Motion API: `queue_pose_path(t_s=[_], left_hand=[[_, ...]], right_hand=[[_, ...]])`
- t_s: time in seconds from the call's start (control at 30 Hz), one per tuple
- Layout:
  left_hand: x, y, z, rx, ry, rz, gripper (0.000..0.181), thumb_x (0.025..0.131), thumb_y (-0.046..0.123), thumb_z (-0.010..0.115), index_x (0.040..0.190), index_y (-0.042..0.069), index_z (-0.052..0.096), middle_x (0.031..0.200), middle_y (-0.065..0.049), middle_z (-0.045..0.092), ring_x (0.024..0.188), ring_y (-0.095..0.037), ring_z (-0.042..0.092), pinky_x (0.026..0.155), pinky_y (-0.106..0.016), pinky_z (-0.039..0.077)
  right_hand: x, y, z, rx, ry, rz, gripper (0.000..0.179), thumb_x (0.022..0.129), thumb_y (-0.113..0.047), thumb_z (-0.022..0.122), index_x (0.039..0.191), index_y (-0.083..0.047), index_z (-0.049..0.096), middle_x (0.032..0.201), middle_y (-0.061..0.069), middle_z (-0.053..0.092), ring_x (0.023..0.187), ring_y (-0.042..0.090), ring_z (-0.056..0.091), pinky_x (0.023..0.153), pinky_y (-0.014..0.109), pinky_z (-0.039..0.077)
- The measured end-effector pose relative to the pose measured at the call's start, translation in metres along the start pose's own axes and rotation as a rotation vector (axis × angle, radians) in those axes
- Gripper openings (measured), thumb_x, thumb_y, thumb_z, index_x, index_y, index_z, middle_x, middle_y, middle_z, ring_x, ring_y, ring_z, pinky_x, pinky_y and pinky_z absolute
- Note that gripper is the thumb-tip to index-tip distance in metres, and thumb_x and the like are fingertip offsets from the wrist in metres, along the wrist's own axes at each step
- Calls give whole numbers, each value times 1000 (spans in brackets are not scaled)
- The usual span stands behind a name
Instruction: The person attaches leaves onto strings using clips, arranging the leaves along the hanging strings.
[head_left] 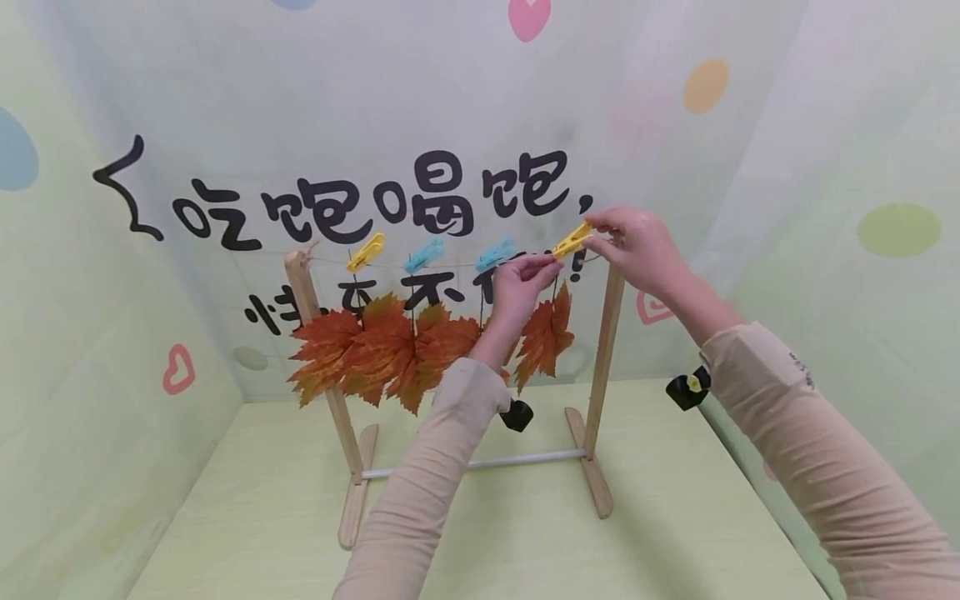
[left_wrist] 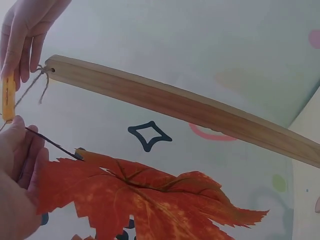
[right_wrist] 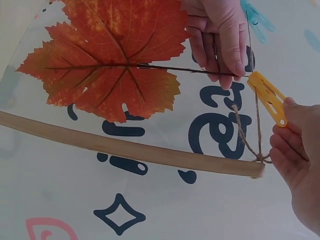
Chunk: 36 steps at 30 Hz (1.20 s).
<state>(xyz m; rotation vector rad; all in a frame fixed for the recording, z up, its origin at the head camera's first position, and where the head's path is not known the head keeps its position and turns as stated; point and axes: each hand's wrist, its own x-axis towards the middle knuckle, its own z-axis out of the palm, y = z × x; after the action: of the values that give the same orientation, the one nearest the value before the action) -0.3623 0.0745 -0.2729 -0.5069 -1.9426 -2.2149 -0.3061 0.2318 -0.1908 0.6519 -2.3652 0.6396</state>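
In the head view my right hand (head_left: 636, 250) pinches the tail of a yellow clothespin (head_left: 572, 241), whose other end sits at the twine near the right post. Thumb and fingers of my left hand (head_left: 517, 287) pinch the dark stem of an orange-red maple leaf (head_left: 546, 333). In the right wrist view that stem meets the nose of the clothespin (right_wrist: 267, 97), right at the twine (right_wrist: 258, 125). The leaf (right_wrist: 115, 62) hangs below the left fingers. Whether the clothespin bites on the stem is hard to see.
Several more leaves (head_left: 386, 350) hang from the line by another yellow clothespin (head_left: 366, 252) and two blue clothespins (head_left: 424, 255). The wooden frame has a left post (head_left: 303, 287), a right post (head_left: 603, 367) and a white crossbar (head_left: 525, 459). It stands on a pale green table (head_left: 525, 542) before a printed backdrop.
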Motion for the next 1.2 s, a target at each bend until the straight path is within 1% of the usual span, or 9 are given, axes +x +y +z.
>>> queue_pose_path(t_s=[0.13, 0.23, 0.47, 0.6, 0.73, 0.9, 1.07, 1.2], left_hand=[[-4, 2, -6, 81, -24, 18, 24, 79, 16, 70, 99, 5, 68, 93, -6, 69, 84, -12, 64, 75, -20, 51], [-8, 3, -11, 117, -35, 26, 24, 79, 18, 70, 99, 6, 68, 93, -5, 68, 85, -11, 63, 76, -21, 51], [-16, 3, -20, 156, -16, 37, 24, 78, 18, 71, 99, 7, 67, 95, -5, 68, 87, -11, 63, 77, -21, 51], [-20, 4, -22, 166, -24, 38, 24, 79, 19, 71, 99, 6, 67, 94, -6, 68, 86, -12, 63, 75, -21, 51], [-24, 7, -20, 187, -59, 36, 23, 80, 18, 70, 99, 7, 67, 94, -5, 68, 85, -12, 62, 72, -21, 51], [-32, 12, -21, 205, -116, 37, 21, 81, 14, 68, 101, 6, 66, 96, -6, 67, 86, -13, 62, 75, -21, 51], [-40, 18, -28, 249, -149, 59, 22, 82, 17, 68, 101, 8, 67, 96, -4, 67, 86, -13, 62, 76, -22, 51], [-48, 23, -36, 285, -176, 71, 22, 81, 19, 68, 101, 9, 67, 96, -2, 67, 86, -12, 62, 76, -22, 51]], right_hand=[[-1, 0, 1, 12, 6, -1, 33, 82, -8, 67, 111, 6, 60, 102, 19, 63, 89, 29, 59, 75, 39, 52], [-2, 0, 1, 14, 19, -1, 34, 81, -7, 68, 111, 7, 60, 103, 20, 63, 89, 30, 59, 76, 40, 51], [-5, 1, 1, 22, 32, 8, 38, 79, -8, 70, 112, 7, 59, 107, 20, 62, 91, 28, 60, 76, 39, 52], [-9, 2, -2, 33, 45, 13, 38, 79, -8, 70, 113, 6, 59, 110, 21, 61, 92, 30, 60, 77, 41, 51], [-14, 6, -5, 58, 60, 5, 38, 79, -8, 69, 114, 4, 58, 111, 21, 60, 94, 31, 60, 81, 41, 50], [-23, 10, -9, 65, 81, -18, 38, 78, -5, 70, 113, 6, 58, 108, 21, 61, 97, 30, 58, 84, 42, 49], [-34, 14, -12, 63, 77, -12, 39, 77, -3, 70, 114, 5, 59, 108, 19, 62, 98, 30, 58, 82, 43, 49], [-44, 20, -14, 64, 72, -25, 39, 75, -1, 71, 112, 5, 59, 108, 19, 62, 98, 31, 57, 82, 43, 48]])
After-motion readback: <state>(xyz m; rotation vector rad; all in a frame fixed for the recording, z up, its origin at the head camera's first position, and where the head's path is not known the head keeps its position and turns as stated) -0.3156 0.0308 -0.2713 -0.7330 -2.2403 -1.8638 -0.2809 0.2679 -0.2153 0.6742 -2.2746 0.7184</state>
